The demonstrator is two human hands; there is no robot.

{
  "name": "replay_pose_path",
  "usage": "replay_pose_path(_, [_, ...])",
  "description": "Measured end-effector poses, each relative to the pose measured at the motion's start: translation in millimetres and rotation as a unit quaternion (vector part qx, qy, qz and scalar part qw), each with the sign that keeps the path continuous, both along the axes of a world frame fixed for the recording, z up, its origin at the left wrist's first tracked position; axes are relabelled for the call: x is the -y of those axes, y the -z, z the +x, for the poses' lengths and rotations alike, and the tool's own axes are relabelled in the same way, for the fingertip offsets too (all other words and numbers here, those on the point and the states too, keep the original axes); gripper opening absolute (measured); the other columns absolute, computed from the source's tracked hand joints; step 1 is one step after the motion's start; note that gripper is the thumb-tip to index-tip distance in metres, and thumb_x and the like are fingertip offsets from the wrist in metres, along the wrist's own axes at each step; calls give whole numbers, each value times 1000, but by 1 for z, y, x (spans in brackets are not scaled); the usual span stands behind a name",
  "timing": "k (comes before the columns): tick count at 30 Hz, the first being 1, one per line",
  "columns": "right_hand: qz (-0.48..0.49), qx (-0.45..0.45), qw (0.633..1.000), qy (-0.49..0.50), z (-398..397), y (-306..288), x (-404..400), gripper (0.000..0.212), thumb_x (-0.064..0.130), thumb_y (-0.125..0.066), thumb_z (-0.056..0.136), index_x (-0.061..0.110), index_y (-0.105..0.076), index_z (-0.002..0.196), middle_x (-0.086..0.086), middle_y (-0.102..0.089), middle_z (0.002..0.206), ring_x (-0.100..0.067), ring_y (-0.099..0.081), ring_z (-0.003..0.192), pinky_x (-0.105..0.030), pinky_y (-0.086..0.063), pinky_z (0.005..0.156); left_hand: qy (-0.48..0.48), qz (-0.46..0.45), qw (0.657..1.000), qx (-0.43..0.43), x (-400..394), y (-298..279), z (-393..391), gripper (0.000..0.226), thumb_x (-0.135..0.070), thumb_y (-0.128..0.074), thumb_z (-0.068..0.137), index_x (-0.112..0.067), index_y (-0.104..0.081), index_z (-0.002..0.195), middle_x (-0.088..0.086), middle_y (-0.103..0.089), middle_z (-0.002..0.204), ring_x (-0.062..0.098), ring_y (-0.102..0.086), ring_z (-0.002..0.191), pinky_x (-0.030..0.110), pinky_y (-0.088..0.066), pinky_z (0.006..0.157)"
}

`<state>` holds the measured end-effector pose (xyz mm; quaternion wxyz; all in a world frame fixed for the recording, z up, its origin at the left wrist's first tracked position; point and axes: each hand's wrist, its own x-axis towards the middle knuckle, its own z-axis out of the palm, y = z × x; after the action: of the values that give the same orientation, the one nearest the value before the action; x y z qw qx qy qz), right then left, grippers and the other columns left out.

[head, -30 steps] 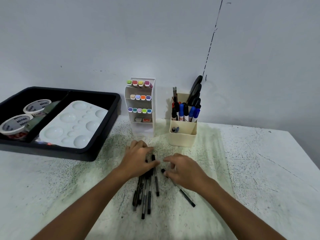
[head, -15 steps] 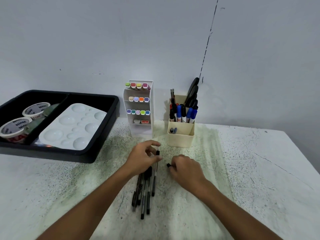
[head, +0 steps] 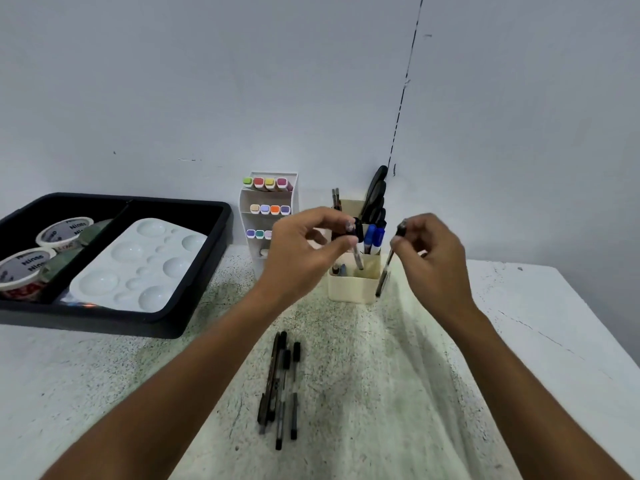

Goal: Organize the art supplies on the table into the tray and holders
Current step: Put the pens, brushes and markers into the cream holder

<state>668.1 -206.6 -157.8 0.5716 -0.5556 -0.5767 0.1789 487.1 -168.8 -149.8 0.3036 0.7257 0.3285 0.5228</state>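
Observation:
My left hand (head: pixel 304 247) pinches a black pen (head: pixel 356 254) by its cap, its lower end inside the cream pen holder (head: pixel 351 289). My right hand (head: pixel 433 258) pinches a second black pen (head: pixel 384 271) near its top; it hangs upright just right of the holder's front corner. Several black pens (head: pixel 280 386) lie in a loose bundle on the white table (head: pixel 519 341) in front of me. The holder has blue markers (head: pixel 374 237) and black scissors (head: pixel 375 195) standing in it.
A white tiered rack (head: pixel 268 209) with coloured markers stands left of the holder, by the wall. A black tray (head: pixel 194 289) at the left holds a white paint palette (head: pixel 138 265) and two tape rolls (head: pixel 41 251).
Both hands rose from the pile on the table to the pen holder, each carrying one black pen. The bundle left on the table is smaller.

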Motion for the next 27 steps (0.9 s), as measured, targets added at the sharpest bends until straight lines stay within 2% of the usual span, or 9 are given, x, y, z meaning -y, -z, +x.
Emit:
replay_pose_path(3, [35, 10, 999, 13, 1, -5, -4, 14, 3, -65, 86, 14, -57, 89, 9, -61, 80, -7, -58, 70, -9, -39, 57, -43, 48, 997, -50, -12, 8, 11, 22, -7, -80, 74, -16, -74, 93, -7, -72, 90, 0, -64, 86, 9, -42, 69])
replay_pose_path(5, [35, 23, 999, 6, 0, 3, -10, 18, 3, -66, 84, 18, -57, 87, 11, -61, 79, -5, -60, 72, -9, -39, 57, -49, 54, 994, -83, -17, 20, 17, 22, -6, -81, 73, -13, -74, 93, -4, -72, 88, 3, -63, 84, 4, -39, 72])
replay_pose_path(9, [-11, 65, 998, -24, 2, 28, -21, 14, 1, -67, 82, 14, -61, 86, 7, -65, 80, -5, -62, 76, -11, -44, 62, -57, 35, 988, -137, -24, 41, 23, 23, -6, -82, 71, -14, -76, 91, -2, -70, 86, 15, -63, 84, 29, -51, 77])
replay_pose_path(10, [-25, 77, 996, -36, 3, 34, -24, 13, 2, -67, 82, 14, -62, 86, 5, -67, 80, -7, -64, 77, -13, -46, 63, -59, 34, 986, -150, -26, 45, 23, 22, -7, -82, 71, -14, -76, 91, 0, -70, 87, 17, -63, 84, 31, -52, 77])
replay_pose_path(11, [-39, 87, 994, -49, 3, 39, -26, 13, 2, -67, 83, 14, -63, 86, 5, -67, 80, -8, -65, 77, -17, -49, 65, -57, 34, 985, -162, -27, 48, 23, 22, -7, -81, 72, -14, -76, 92, 1, -71, 87, 17, -63, 83, 28, -51, 77])
replay_pose_path(14, [-67, 104, 989, -82, 1, 52, -32, 10, 3, -67, 84, 12, -65, 87, 3, -69, 81, -6, -66, 77, -20, -53, 71, -51, 40, 978, -197, -31, 56, 22, 20, -6, -78, 76, -13, -76, 94, 5, -72, 90, 12, -62, 81, 5, -41, 73])
replay_pose_path(17, [-86, 110, 986, -95, -2, 61, -37, 8, 3, -68, 85, 9, -67, 90, 2, -70, 84, -2, -65, 78, -14, -51, 71, -47, 46, 973, -222, -34, 63, 19, 18, -7, -76, 78, -11, -76, 96, 3, -74, 91, 14, -64, 86, 14, -44, 77])
replay_pose_path(22, [-103, 119, 984, -89, -7, 66, -42, 10, 6, -71, 84, 14, -65, 88, -1, -70, 85, -10, -67, 81, -19, -54, 74, -31, 46, 975, -216, -39, 70, 14, 18, -8, -74, 79, -11, -76, 97, -2, -74, 88, 8, -66, 80, 22, -53, 76])
replay_pose_path(27, [-103, 127, 982, -92, -10, 67, -44, 12, 7, -71, 84, 11, -71, 95, 1, -71, 87, -7, -67, 82, -16, -53, 77, -27, 53, 976, -209, -40, 72, 9, 20, -6, -75, 80, -9, -76, 99, 2, -75, 89, 10, -69, 80, 18, -55, 78])
